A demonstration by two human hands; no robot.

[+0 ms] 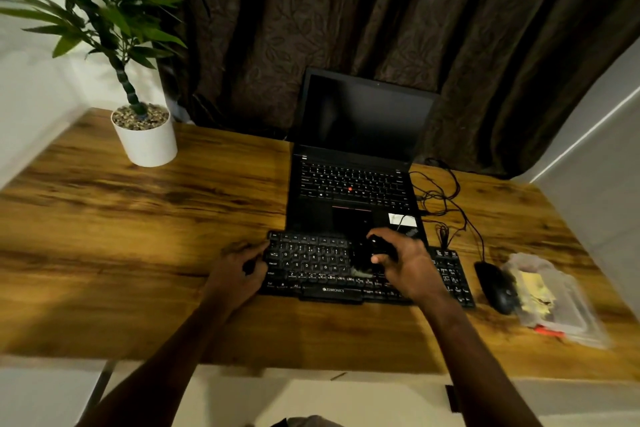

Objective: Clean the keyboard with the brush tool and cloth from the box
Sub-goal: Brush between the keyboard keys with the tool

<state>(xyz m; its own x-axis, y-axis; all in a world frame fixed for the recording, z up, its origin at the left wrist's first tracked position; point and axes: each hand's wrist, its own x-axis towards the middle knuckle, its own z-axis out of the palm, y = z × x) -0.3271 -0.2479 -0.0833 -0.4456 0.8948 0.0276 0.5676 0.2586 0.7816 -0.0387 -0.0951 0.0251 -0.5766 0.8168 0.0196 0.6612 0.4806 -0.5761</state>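
Note:
A black keyboard [311, 263] lies on the wooden desk in front of an open laptop. My left hand [239, 270] holds the keyboard's left end, fingers curled around its edge. Over the middle keys, my right hand [401, 263] grips a black brush tool [363, 258] whose pale bristles touch the lower key rows. At the desk's right end sits a clear plastic box [554, 298] with a yellow cloth [535, 291] inside.
An open black laptop [360, 156] stands behind the keyboard, cables [446, 204] trailing on its right. A black mouse [495, 288] sits between keyboard and box. A potted plant [145, 135] stands at the back left. A dark curtain hangs behind the desk [138, 236].

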